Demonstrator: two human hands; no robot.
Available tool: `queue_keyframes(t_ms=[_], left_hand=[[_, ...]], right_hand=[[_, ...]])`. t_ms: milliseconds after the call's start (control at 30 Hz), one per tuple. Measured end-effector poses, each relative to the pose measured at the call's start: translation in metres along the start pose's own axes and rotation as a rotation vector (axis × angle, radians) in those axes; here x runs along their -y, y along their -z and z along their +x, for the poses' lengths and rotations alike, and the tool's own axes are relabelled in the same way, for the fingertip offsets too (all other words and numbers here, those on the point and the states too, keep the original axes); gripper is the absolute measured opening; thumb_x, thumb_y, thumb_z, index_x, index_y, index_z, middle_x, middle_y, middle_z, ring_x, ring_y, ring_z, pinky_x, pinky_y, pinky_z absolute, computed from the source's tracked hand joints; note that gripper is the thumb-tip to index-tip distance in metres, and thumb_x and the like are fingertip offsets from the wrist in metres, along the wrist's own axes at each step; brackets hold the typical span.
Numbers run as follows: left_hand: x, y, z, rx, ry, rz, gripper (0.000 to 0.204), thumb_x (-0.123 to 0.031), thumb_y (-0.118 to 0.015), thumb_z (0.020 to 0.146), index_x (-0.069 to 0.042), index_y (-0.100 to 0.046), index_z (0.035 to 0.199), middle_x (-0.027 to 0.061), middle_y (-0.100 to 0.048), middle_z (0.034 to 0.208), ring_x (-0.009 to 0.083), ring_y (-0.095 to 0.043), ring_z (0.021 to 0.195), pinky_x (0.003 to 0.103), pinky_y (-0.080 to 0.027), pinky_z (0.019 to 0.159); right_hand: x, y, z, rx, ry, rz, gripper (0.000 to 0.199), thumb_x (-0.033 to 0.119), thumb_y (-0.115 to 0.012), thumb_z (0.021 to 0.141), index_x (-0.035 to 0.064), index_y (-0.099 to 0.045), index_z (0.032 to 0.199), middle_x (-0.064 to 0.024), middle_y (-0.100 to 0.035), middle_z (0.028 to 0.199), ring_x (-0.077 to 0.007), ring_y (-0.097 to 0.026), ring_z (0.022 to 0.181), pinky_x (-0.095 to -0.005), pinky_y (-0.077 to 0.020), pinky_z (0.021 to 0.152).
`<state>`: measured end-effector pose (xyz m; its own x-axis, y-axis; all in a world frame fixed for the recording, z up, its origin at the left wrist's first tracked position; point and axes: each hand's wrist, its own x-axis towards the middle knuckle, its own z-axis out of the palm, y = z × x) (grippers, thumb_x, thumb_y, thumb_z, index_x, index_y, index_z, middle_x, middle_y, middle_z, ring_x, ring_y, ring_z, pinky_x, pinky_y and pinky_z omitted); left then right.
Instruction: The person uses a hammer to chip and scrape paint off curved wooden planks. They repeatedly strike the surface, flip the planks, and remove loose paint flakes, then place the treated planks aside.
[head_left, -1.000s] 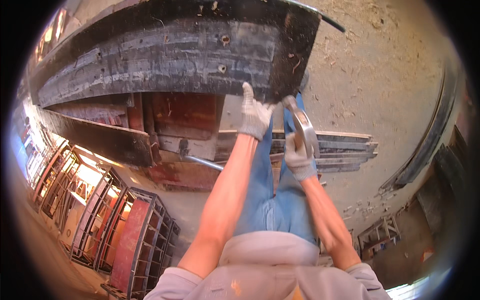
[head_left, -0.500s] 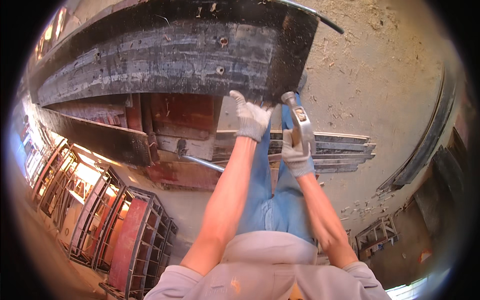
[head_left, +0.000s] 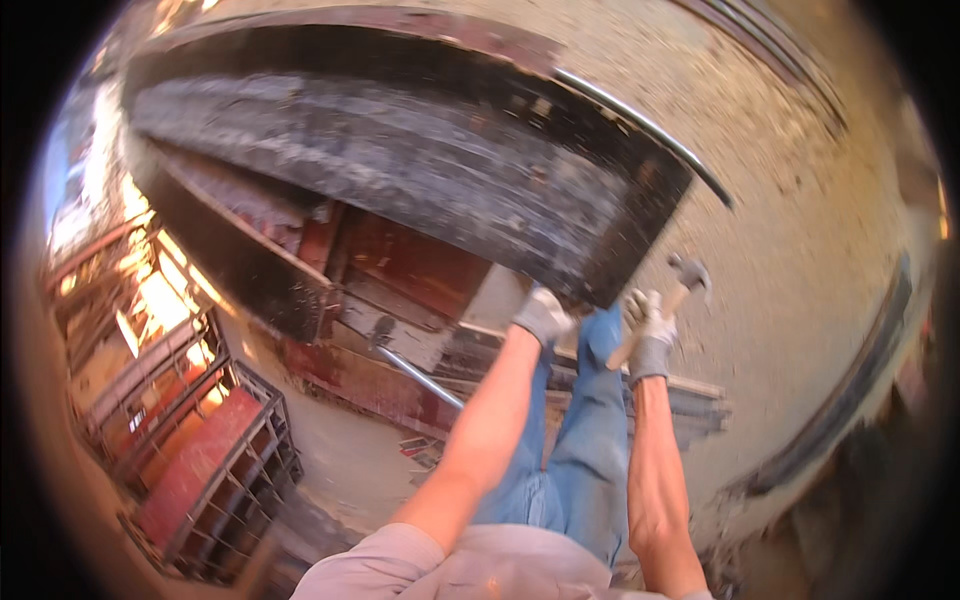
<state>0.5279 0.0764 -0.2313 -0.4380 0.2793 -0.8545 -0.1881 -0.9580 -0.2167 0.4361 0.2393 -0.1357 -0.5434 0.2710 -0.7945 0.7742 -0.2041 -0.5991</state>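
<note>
A large dark curved metal formwork panel [head_left: 420, 180], crusted with grey residue, stands tilted in front of me. My left hand [head_left: 543, 316], in a light work glove, grips the panel's lower right edge. My right hand [head_left: 650, 325], also gloved, is closed on the wooden handle of a hammer [head_left: 678, 285]. The hammer's steel head points up and to the right, just past the panel's right corner. My blue trousers [head_left: 585, 440] show between my forearms.
Red-brown steel panels [head_left: 400, 270] lie under the big one. A metal rod [head_left: 415, 372] slants across them. Red metal frames [head_left: 195, 450] stack at the left. Flat steel sections [head_left: 690, 400] lie at my feet on sandy ground [head_left: 800, 250]. Curved dark strips [head_left: 850, 400] lie at the right.
The view has swung so the panel now fills more of the top. My right hand has carried the hammer out to the right of the panel's corner. My left hand stays on the edge.
</note>
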Motion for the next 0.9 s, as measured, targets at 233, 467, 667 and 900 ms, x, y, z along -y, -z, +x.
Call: queue_keyframes(t_ms=[233,467,667,900], left_hand=[[0.025,0.027,0.035,0.141,0.132,-0.270,0.043,-0.030,-0.047,0.105,-0.011,-0.060,0.142,0.0098,-0.062,0.146,0.0310,-0.058,0.133,0.053,-0.050,0.111],[0.058,-0.025,0.005,0.046,-0.027,-0.348,0.050,-0.036,-0.037,0.109,-0.012,-0.050,0.151,0.0063,-0.053,0.156,0.0245,-0.052,0.139,0.042,-0.040,0.121],[0.072,-0.058,-0.041,-0.232,0.009,-0.581,0.037,-0.029,-0.051,0.106,-0.006,-0.065,0.132,0.0146,-0.070,0.132,0.0321,-0.069,0.118,0.054,-0.057,0.103],[0.098,-0.039,-0.026,-0.186,-0.205,-0.621,0.038,-0.027,-0.050,0.105,-0.005,-0.064,0.133,0.0163,-0.069,0.133,0.0328,-0.068,0.119,0.055,-0.055,0.105]], right_hand=[[0.005,-0.012,0.048,0.151,-0.216,-0.030,0.051,0.053,-0.063,0.101,0.0069,-0.057,0.123,-0.0110,-0.063,0.129,-0.0281,-0.062,0.119,-0.0461,-0.0487,0.103],[0.054,-0.016,-0.005,0.067,-0.143,-0.225,0.054,0.053,-0.070,0.097,0.0106,-0.058,0.128,-0.0037,-0.064,0.113,-0.0201,-0.063,0.098,-0.0386,-0.0523,0.084],[0.070,-0.020,-0.024,0.087,-0.135,-0.220,0.065,0.054,-0.069,0.098,0.0005,-0.056,0.132,-0.0083,-0.065,0.115,-0.0236,-0.066,0.096,-0.0380,-0.0550,0.082],[0.072,-0.023,-0.032,-0.002,-0.123,-0.283,0.060,0.052,-0.068,0.099,0.0006,-0.058,0.129,-0.0080,-0.067,0.109,-0.0230,-0.066,0.090,-0.0383,-0.0550,0.077]])
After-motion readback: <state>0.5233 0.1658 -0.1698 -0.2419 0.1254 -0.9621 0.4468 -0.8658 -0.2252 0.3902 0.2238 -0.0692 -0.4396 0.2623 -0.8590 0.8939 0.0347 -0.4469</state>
